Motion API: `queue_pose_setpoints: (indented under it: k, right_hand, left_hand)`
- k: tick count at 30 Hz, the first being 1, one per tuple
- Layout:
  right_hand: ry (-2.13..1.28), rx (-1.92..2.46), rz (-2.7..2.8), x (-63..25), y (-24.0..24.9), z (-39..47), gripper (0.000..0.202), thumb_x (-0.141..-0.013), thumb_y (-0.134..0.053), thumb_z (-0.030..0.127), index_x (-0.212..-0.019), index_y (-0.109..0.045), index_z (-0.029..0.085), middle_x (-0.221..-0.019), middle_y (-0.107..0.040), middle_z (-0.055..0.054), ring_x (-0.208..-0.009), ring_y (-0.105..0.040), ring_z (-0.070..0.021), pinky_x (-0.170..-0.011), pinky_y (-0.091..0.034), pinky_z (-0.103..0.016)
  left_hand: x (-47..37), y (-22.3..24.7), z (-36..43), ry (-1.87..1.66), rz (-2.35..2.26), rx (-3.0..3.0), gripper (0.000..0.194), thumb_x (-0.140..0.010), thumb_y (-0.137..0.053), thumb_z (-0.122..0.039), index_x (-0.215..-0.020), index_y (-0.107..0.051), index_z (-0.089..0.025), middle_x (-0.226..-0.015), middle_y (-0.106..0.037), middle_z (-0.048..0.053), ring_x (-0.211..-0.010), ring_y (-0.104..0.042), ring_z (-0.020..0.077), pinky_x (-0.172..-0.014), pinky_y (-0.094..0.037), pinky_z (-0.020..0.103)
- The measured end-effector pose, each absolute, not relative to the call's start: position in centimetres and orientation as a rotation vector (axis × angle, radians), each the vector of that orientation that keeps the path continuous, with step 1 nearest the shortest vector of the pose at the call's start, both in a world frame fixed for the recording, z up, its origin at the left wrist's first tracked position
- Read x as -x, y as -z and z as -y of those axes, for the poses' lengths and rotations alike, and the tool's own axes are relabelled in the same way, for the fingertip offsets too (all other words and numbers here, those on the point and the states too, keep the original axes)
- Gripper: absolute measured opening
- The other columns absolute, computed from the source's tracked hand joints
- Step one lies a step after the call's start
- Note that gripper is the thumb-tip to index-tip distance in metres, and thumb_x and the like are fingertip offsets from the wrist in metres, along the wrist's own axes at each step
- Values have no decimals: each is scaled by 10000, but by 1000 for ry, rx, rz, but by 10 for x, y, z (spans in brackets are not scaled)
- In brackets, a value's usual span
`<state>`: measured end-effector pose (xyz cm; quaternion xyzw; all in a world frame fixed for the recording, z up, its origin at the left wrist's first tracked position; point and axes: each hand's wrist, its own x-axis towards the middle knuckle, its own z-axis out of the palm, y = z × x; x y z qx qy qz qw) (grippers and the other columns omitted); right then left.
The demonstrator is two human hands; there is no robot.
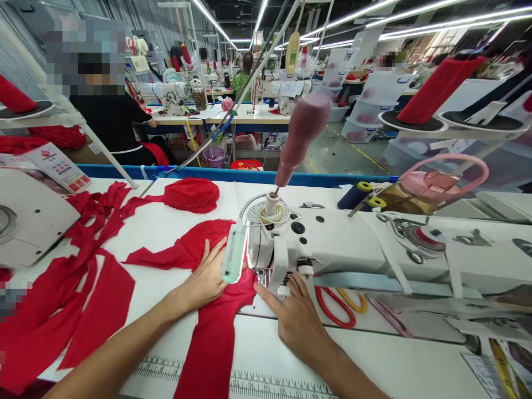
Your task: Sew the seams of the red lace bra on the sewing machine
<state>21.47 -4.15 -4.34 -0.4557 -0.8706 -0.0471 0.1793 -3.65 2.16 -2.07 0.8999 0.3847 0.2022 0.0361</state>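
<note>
A piece of red fabric [216, 338] lies under the needle area of a white sewing machine [332, 238] and hangs toward the table's front edge. My left hand [208, 277] rests flat on this fabric, left of the presser foot, with its fingers spread and partly hidden by a pale green plate [235, 252] on the machine head. Right of the presser foot [261, 277] is my right hand [293, 310], its index finger stretched to the fabric's edge and its other fingers reaching behind the machine head. Nothing is seen held in it.
Red fabric strips [100, 310] are heaped at left, with a red bundle [191, 195] behind. Red-handled scissors [336, 307] lie under the machine arm. A pink-handled screwdriver [301, 133] stands upright on the machine head. Another person [112, 122] sits beyond the table at left.
</note>
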Motion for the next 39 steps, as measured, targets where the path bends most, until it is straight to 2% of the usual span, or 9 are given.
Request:
queue_pose_setpoints:
  k: [7,12,14,17,20,26,31,34,39]
  right_hand:
    - [110,1010,2283,-207,20,58,542,-839,-399,-44,-1308,-574,165,-1013,-654,-96,-984,-589,-227,-968,-457,-454]
    - [-3,860,2141,-138,32,114,207,-933,-471,181,-1082,-615,178,-845,-653,-57,-694,-562,-181,-627,-465,-306]
    - [50,954,2141,-110,45,131,248,-930,-531,375,-1028,-629,170,-842,-657,-74,-692,-574,-215,-607,-477,-328]
    - [-37,969,2104,-109,51,141,173,-955,-513,318,-844,-597,215,-746,-628,-28,-646,-572,-190,-609,-485,-298]
    - [-339,1132,1868,-168,37,141,222,-1003,-407,251,-883,-592,235,-792,-655,-13,-680,-623,-161,-631,-515,-247]
    - [-182,1810,1346,-301,-8,152,396,-875,-536,590,-967,-653,223,-880,-732,-65,-769,-712,-259,-544,-545,-300]
    - [40,1532,1732,-263,-24,157,217,-963,-535,345,-1135,-641,266,-1075,-712,-58,-975,-695,-245,-844,-571,-364]
    - [-118,1142,2128,-216,-16,131,369,-974,-432,105,-1250,-612,271,-1137,-704,-50,-1058,-675,-194,-899,-564,-309]
    - [-273,1071,2441,-189,16,80,439,-960,-455,85,-1380,-520,194,-1316,-640,-88,-1239,-581,-199,-1057,-492,-391]
  left_hand:
    - [44,48,58,-497,-1680,-2643,719,-823,-453,31,-1431,-472,-353,-1488,-399,128,-1425,-273,441,-1011,-295,807]
    - [57,33,84,-730,-1692,-2529,457,-928,-483,-126,-1355,-535,-279,-1420,-506,119,-1350,-439,356,-1067,-375,699]
    - [70,24,75,-856,-1614,-2450,343,-987,-459,-228,-1320,-544,-224,-1351,-572,117,-1298,-510,289,-1110,-410,587]
    - [87,24,63,-884,-1502,-2369,358,-1030,-406,-304,-1364,-492,-206,-1354,-592,112,-1306,-532,244,-1131,-428,502]
    - [87,38,73,-828,-1488,-2359,450,-1037,-404,-350,-1463,-394,-208,-1450,-525,124,-1393,-446,275,-1148,-381,563]
    - [53,53,119,-771,-1550,-2410,547,-1030,-428,-338,-1541,-265,-227,-1558,-377,149,-1471,-292,351,-1111,-350,676]
    - [32,35,116,-1100,-1430,-2469,368,-1009,-415,-158,-1369,-482,-204,-1310,-608,115,-1282,-552,258,-1076,-499,483]
    - [21,33,104,-1082,-1289,-2445,296,-1013,-377,-117,-1231,-555,-209,-1151,-668,88,-1077,-659,194,-953,-584,358]
    - [27,48,85,-918,-1252,-2507,389,-995,-511,-228,-1379,-455,-200,-1313,-608,130,-1251,-576,271,-1082,-470,550]
